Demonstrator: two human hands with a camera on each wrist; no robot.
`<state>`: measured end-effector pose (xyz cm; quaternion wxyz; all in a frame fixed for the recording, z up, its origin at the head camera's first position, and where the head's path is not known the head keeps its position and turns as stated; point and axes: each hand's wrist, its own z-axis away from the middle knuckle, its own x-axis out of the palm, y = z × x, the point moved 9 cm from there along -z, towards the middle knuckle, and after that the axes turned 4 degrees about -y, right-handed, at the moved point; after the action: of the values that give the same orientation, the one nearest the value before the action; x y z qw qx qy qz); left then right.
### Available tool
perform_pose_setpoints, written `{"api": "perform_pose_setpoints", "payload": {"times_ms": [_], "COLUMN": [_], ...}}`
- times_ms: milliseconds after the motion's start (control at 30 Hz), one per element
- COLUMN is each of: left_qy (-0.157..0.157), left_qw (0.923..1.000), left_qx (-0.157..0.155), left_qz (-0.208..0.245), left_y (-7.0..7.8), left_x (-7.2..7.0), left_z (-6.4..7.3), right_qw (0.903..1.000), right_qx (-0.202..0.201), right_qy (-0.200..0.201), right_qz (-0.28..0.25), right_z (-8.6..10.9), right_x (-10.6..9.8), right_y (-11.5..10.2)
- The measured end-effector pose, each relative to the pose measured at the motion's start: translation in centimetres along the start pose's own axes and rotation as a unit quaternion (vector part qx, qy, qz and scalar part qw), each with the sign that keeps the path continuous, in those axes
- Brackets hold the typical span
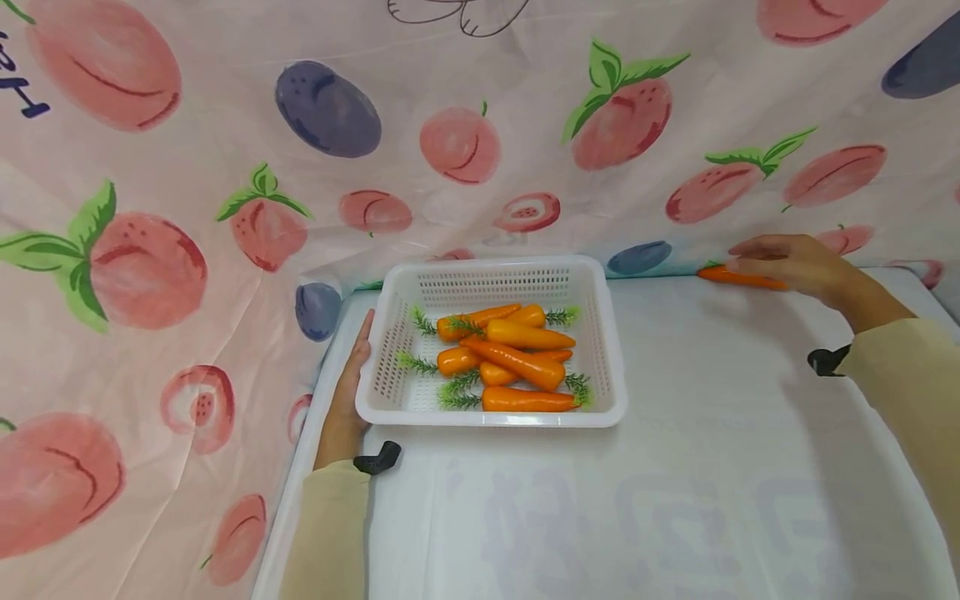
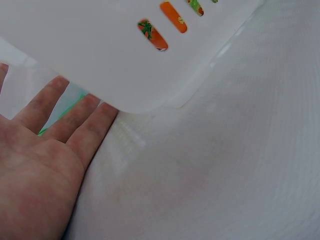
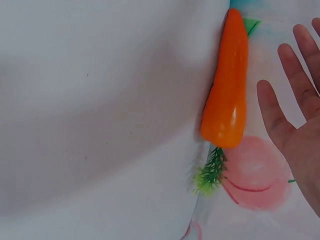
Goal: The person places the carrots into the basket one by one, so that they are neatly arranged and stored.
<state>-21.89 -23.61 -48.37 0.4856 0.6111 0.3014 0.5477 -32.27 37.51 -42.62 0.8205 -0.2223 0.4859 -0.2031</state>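
Observation:
A white plastic basket (image 1: 491,419) with slotted walls stands on the table, holding several orange toy carrots (image 1: 528,335) with feathery green tops. My left hand (image 1: 348,400) is at the basket's left side, its fingers straight; in the left wrist view the fingertips (image 2: 107,111) reach the lower edge of the basket wall. At the table's back right edge lies a single orange carrot (image 3: 227,90), its leafy end toward the bottom of the right wrist view. Over that carrot in the head view is my right hand (image 1: 798,265). The right wrist view shows its fingers spread and apart from the carrot.
A white cloth (image 1: 675,475) covers the table. Fruit-print fabric (image 1: 517,92) rises along the back and left edges, right behind the basket and the single carrot. Small black pieces (image 1: 378,458) stick out at both sleeve cuffs.

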Motion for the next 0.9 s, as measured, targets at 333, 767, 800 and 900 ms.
{"api": "perform_pose_setpoints", "payload": {"times_ms": [333, 767, 800, 900], "left_qy": [0.002, -0.004, -0.003, -0.003], "left_qw": [1.0000, 1.0000, 1.0000, 1.0000], "left_qx": [0.001, 0.006, 0.005, 0.003], "left_qz": [0.000, -0.002, 0.000, 0.006], "left_y": [0.1, 0.0, 0.0, -0.1], "left_x": [0.0, -0.1, -0.1, -0.1], "left_z": [0.0, 0.0, 0.0, 0.0], "right_qw": [0.9989, 0.9959, 0.9959, 0.9960], "right_qx": [0.027, 0.041, 0.039, 0.037], "right_qy": [0.017, 0.022, 0.022, 0.025], "right_qz": [0.035, 0.078, 0.079, 0.077], "right_z": [-0.5, -0.5, -0.4, -0.3], "right_x": [-0.5, 0.2, 0.2, 0.2], "right_y": [2.3, 4.2, 4.2, 4.4]}}
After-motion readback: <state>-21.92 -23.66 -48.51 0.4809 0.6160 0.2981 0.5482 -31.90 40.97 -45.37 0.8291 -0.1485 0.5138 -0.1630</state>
